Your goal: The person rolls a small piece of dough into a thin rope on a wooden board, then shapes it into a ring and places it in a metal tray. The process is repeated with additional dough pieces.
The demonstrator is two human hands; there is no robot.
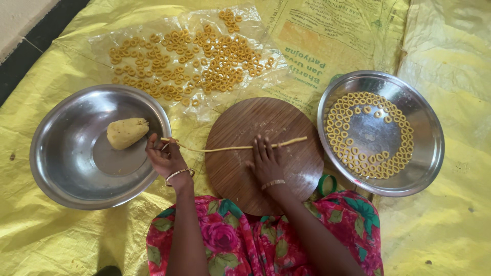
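The right hand point(266, 162) lies flat, fingers spread and pressed down on a thin dough rope point(236, 147) where it crosses the round wooden board point(240, 179). The left hand point(164, 156) pinches the rope's other end between thumb and fingertips, off the board's left edge, right by the rim of the steel bowl point(56, 153).

The rope runs almost level from that pinch across the board, thinner in the unsupported stretch and fatter at the right tip. My guess is it's super soft and light, and it'll stretch or snap if you tug on it (that skinny middle bit looks like the weak spot). I'd only hold it loosely at the ends and let the board carry the rest, palm rolling rather than squeezing.

In the bowl sits a lump of the same yellow dough point(127, 132), which looks firm enough to grab whole. To the right, a steel plate point(424, 168) holds small dough rings point(358, 153) laid around its edge. Up top, loads more rings point(189, 61) are spread on a clear plastic sheet point(102, 41). Everything sits on yellow sacking point(51, 235) on the floor.
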